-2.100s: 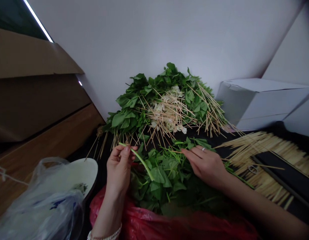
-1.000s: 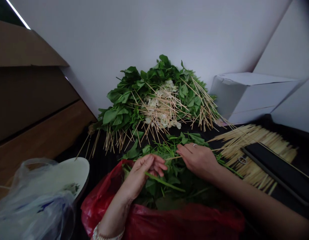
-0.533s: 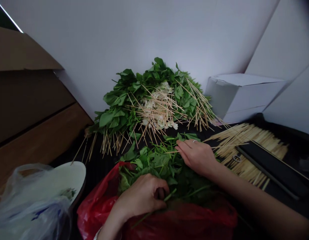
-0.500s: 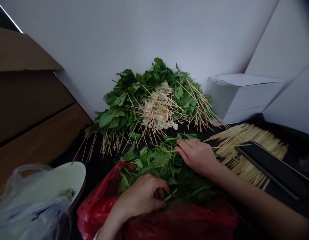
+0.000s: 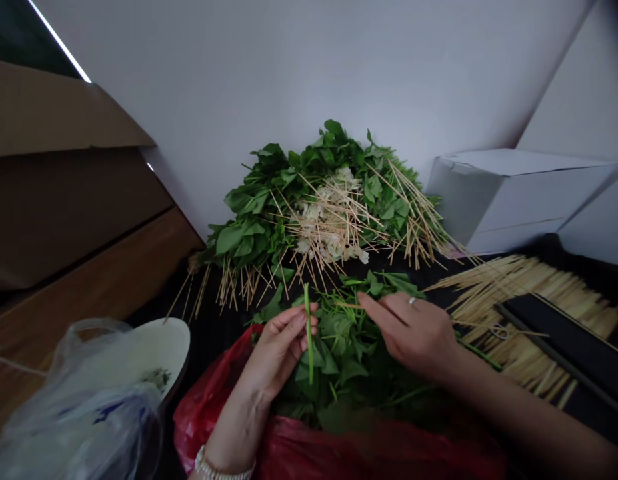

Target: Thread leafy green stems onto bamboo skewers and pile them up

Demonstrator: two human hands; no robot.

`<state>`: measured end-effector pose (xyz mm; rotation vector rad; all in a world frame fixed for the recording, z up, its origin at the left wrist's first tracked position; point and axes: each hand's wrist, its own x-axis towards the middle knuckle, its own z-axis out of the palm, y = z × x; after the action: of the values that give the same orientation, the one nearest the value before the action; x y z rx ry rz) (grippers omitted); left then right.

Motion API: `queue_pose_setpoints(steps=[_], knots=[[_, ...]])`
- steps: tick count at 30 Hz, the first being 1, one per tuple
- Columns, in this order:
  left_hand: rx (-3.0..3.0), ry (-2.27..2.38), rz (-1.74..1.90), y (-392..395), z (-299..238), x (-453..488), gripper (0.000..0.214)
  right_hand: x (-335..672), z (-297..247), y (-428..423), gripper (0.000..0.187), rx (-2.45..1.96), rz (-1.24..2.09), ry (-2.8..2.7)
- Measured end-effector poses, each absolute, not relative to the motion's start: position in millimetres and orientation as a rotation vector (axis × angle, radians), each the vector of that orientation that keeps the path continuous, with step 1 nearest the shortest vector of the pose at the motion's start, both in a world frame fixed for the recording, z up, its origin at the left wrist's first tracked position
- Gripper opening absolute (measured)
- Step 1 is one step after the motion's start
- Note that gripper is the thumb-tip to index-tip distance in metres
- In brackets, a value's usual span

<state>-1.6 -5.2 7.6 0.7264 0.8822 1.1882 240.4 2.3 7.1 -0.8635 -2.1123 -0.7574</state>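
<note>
One green stem (image 5: 308, 333) upright in the left hand (image 5: 279, 347), a thin skewer (image 5: 346, 306) pinched in the right hand (image 5: 413, 330)

Left fingers (image 5: 299, 325) are clamped on the stem over the loose leaves (image 5: 349, 347) in the red bag (image 5: 289, 447) at 6 o'clock; right fingers close on the skewer, its tip aimed at 9 o'clock — toward the stem. To pierce well, I judge, grip near the entry spot and drive straight through the middle — fingertips off the line. Finished skewers (image 5: 329, 213) lie at 12 o'clock, spare sticks (image 5: 529, 293) at 3 o'clock on the worktop.
</note>
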Motion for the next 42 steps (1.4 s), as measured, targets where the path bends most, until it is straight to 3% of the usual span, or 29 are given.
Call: queue_pose_setpoints(steps=[36, 42], knots=[[0.846, 0.92, 1.129, -14.1, 4.9, 10.1, 0.029, 227.6, -1.9, -7.1, 0.037, -0.778, -0.72, -2.226], [0.983, 0.948, 1.074, -16.4, -2.2, 14.3, 0.026, 222.2, -7.7, -9.9, 0.026, -0.725, -0.676, -2.239]])
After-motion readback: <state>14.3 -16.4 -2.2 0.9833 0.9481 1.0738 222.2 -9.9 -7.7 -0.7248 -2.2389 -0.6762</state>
